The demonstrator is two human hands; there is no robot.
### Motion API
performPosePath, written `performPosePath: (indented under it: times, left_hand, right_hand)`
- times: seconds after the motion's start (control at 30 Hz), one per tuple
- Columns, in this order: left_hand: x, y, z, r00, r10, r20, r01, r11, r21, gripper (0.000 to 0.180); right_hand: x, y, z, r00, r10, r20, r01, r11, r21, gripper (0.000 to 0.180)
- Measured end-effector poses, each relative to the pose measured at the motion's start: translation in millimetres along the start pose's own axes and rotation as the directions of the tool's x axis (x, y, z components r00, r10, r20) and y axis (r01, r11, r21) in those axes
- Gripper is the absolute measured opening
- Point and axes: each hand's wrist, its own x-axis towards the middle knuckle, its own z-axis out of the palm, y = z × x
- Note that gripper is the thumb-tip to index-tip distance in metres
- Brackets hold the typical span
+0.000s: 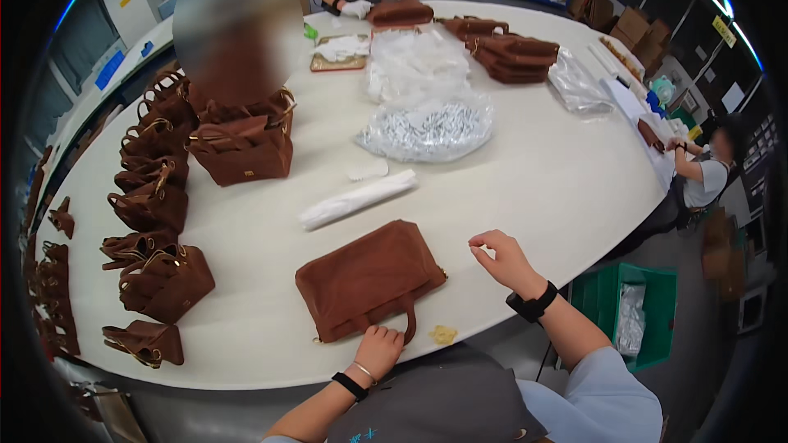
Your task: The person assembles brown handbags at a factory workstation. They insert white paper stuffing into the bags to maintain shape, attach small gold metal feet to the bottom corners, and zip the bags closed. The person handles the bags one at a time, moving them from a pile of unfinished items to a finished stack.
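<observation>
A brown handbag [369, 275] lies flat near the table's front edge, its handles toward me. My left hand [380, 350] is at the handbag's near edge, fingers curled over the base of a handle. Raised beyond the bag's right end, my right hand [505, 261] is apart from it. Its fingers are loosely bent with a gap to the thumb, and nothing shows between them. A small crumpled yellowish piece [443, 335] lies right of the handle. Behind the bag rest a rolled white sheet [359, 199] and a small white piece [368, 171].
Rows of brown handbags [168, 283] stand at the left. Clear plastic bags [427, 127] and stacked brown bags [517, 57] lie farther back. A green crate [665, 303] is on the floor at right. Co-workers are at the far side and right; one wears white gloves [356, 9].
</observation>
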Motion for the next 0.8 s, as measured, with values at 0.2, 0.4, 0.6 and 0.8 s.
performPosePath:
  times: [0.2,0.4,0.6,0.8]
  left_hand:
    - [2.5,12.5,16.9,0.999,-0.027,-0.047,0.031,0.996,0.086,0.026]
    - [-0.5,23.3,16.1,0.979,-0.118,-0.167,0.139,0.983,0.122,0.021]
    - [-3.8,41.2,20.3,0.948,-0.309,-0.081,0.315,0.945,0.085,0.027]
    - [2.1,35.9,21.5,0.954,-0.268,-0.137,0.276,0.96,0.047,0.024]
  right_hand:
    - [129.3,40.8,-48.2,0.999,-0.045,0.004,0.045,0.999,-0.012,0.017]
    - [255.1,74.2,-15.6,0.941,-0.339,0.01,0.326,0.896,-0.302,0.014]
    - [322.1,90.6,64.6,0.962,-0.255,0.1,0.264,0.766,-0.586,0.025]
    - [369.6,165.2,70.0,0.961,-0.277,0.011,0.168,0.552,-0.817,0.015]
